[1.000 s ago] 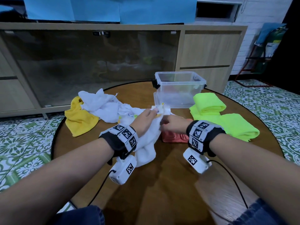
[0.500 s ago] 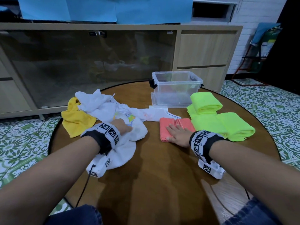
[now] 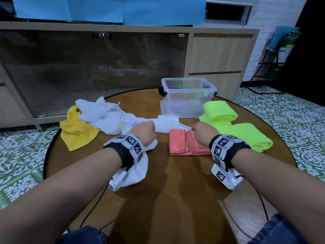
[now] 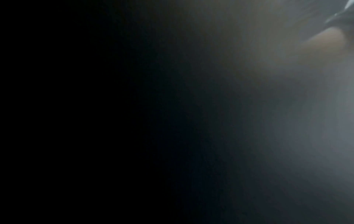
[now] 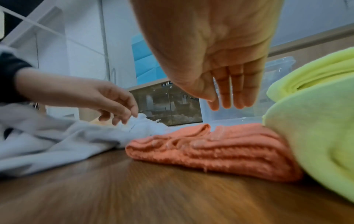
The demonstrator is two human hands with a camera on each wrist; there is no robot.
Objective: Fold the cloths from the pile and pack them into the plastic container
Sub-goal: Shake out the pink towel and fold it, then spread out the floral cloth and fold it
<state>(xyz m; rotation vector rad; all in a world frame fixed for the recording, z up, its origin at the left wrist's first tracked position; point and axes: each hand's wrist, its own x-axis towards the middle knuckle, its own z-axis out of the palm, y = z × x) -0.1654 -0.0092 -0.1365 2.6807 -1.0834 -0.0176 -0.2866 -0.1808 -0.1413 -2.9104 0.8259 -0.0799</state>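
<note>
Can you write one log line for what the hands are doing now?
left hand: touching white cloth | right hand: open above coral cloth | container: unpacked

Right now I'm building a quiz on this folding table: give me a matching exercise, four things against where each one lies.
Things:
1. yellow cloth
2. coral cloth
3. container
4. green cloths

Places:
A. far middle of the table
B. right side
C. under the right hand
D. far left, beside the white pile

Pairs: 1-D, 2-C, 3-A, 4-B

round wooden table (image 3: pixel 175 199), cloths (image 3: pixel 190 143), plastic container (image 3: pixel 188 97)
</note>
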